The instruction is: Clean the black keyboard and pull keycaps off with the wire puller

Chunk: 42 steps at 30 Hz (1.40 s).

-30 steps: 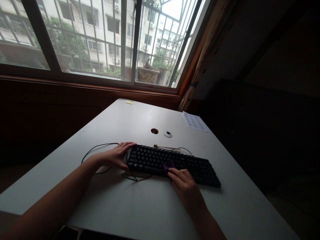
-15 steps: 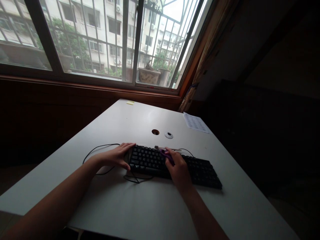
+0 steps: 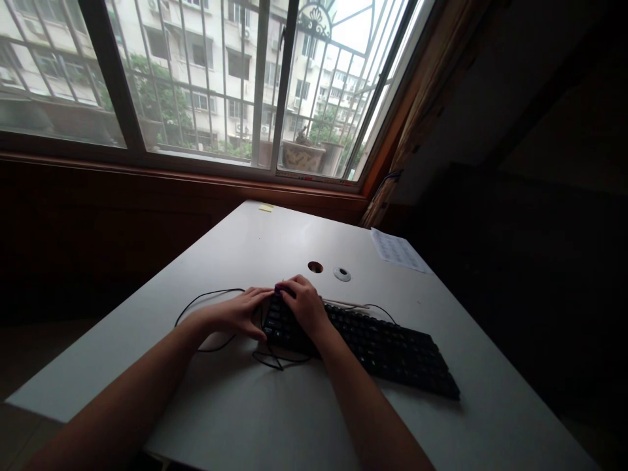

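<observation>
A black keyboard (image 3: 383, 343) lies across the white table (image 3: 275, 405), its black cable (image 3: 206, 301) looping off to the left. My left hand (image 3: 240, 313) grips the keyboard's left end, fingers curled round the edge. My right hand (image 3: 301, 304) rests over the far left keys, closed on a small purple tool (image 3: 280, 288) whose tip peeks out past the fingers. A thin pale stick (image 3: 350, 304) lies on the table just behind the keyboard.
Behind the keyboard are a round cable hole (image 3: 314, 267) and its white cap (image 3: 342, 274). A printed sheet (image 3: 398, 250) lies at the far right, a yellow note (image 3: 265, 207) at the far edge. A barred window (image 3: 220, 85) runs behind.
My right hand, with the purple tool, has moved from the keyboard's front middle to its far left corner. My left hand has stayed on the left end.
</observation>
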### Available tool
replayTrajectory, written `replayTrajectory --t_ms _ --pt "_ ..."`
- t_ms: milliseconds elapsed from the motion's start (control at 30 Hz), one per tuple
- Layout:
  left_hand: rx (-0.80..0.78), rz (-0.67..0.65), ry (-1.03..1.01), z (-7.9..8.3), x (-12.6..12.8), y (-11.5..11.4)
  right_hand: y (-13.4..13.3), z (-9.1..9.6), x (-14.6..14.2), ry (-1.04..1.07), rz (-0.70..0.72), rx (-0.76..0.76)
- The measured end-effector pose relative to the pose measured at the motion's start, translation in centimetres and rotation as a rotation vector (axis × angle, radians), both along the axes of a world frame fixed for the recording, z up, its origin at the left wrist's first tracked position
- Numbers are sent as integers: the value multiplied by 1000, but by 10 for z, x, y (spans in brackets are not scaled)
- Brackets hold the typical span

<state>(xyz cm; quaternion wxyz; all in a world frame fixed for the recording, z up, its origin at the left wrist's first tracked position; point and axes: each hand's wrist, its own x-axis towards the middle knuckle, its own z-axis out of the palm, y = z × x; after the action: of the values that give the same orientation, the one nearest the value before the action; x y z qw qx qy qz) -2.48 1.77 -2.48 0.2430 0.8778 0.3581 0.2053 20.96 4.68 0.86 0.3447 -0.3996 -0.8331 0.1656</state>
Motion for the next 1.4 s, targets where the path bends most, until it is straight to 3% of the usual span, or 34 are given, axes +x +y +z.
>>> replayTrajectory --t_ms 200,533,867,1167,1400 --pt "20 8 31 2 2 -1 10 2 -9 -147 -44 -108" --pt "3 26 55 0 0 -2 25 7 -10 -159 -89 -277" --pt "-2 27 45 2 -1 -4 19 7 -15 -119 -239 -240" --pt "10 23 27 1 -2 -2 22 9 -10 -119 -71 -204" --pt "17 33 72 -4 -5 -1 21 2 -15 -161 -103 -215"
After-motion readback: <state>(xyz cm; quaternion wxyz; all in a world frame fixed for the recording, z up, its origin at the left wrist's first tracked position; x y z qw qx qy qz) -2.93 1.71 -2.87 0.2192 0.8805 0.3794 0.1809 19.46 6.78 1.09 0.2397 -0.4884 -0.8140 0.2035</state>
